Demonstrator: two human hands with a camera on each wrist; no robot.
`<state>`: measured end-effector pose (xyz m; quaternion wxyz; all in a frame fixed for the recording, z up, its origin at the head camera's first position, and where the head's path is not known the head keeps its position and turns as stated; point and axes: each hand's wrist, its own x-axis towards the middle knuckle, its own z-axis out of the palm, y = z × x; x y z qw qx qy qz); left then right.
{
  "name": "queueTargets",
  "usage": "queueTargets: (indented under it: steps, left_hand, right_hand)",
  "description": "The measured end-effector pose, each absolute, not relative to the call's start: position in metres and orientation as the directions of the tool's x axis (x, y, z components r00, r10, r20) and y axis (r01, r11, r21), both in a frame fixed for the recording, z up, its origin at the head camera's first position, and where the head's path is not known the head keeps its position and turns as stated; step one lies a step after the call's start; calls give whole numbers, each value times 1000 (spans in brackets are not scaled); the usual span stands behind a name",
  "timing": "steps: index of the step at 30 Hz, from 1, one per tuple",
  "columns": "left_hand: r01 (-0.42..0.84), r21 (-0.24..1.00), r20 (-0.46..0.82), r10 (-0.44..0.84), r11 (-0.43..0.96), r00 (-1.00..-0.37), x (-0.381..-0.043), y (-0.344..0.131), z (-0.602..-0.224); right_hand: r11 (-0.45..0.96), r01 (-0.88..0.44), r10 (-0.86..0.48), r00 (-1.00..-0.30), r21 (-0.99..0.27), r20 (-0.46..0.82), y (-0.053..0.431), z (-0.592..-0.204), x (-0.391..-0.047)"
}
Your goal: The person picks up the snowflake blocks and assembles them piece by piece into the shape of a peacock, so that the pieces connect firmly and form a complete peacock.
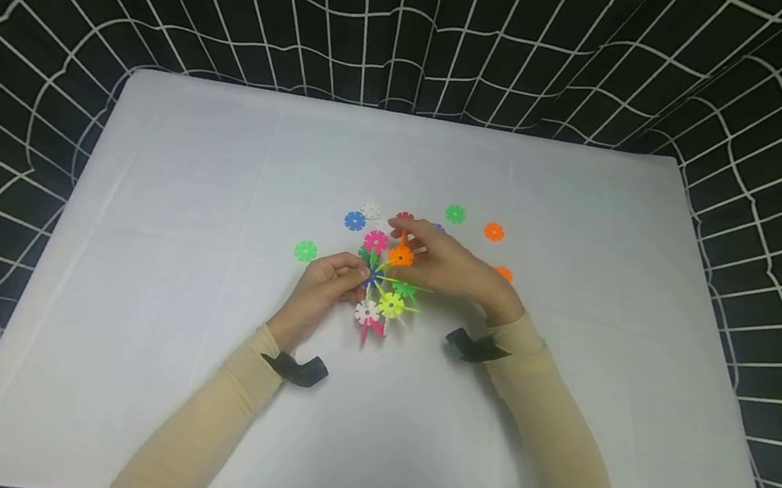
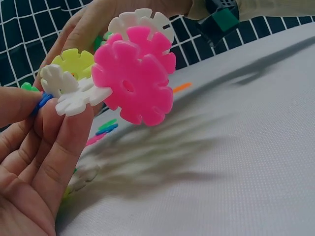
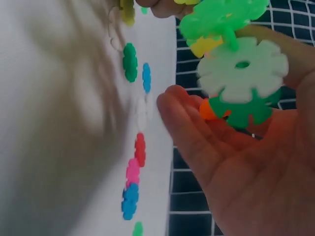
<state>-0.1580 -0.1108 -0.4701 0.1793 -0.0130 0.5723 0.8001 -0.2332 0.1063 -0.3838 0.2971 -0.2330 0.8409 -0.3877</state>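
Note:
A cluster of slotted snowflake discs [image 1: 391, 305], joined in many colours, is held up between the two hands over the table. My left hand [image 1: 332, 282] pinches a blue disc [image 2: 44, 102] of the cluster between thumb and fingers. Pink discs [image 2: 133, 83] and white discs [image 2: 81, 96] stick out from it towards the left wrist camera. My right hand [image 1: 452, 263] is at the cluster's right side, fingers extended beside an orange disc [image 1: 400, 256]. In the right wrist view, a pale disc [image 3: 243, 69] and green discs [image 3: 224, 19] partly cover the thumb side of that hand.
Loose discs lie on the white table [image 1: 171, 245] beyond the hands: a blue disc [image 1: 355, 221], green discs [image 1: 455, 214], orange discs [image 1: 495, 232] and a red disc [image 3: 140, 150]. Another green disc [image 1: 306, 251] lies left of the cluster. Black netted walls [image 1: 393, 25] surround the table.

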Motion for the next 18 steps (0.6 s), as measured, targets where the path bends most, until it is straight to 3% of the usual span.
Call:
queueTargets:
  steps: [7,18]
  left_hand:
    - [-303,907,-228,264,-292,-937,-158,-112,-470]
    - [-311,903,-242,248,-295,-938,-158,-114,-469]
  right_hand:
    - [643,-226,-594,-751,-732,-290,100,-378,-231]
    - [609,-227,-545,-816,-760,-193,100,-387,-221]
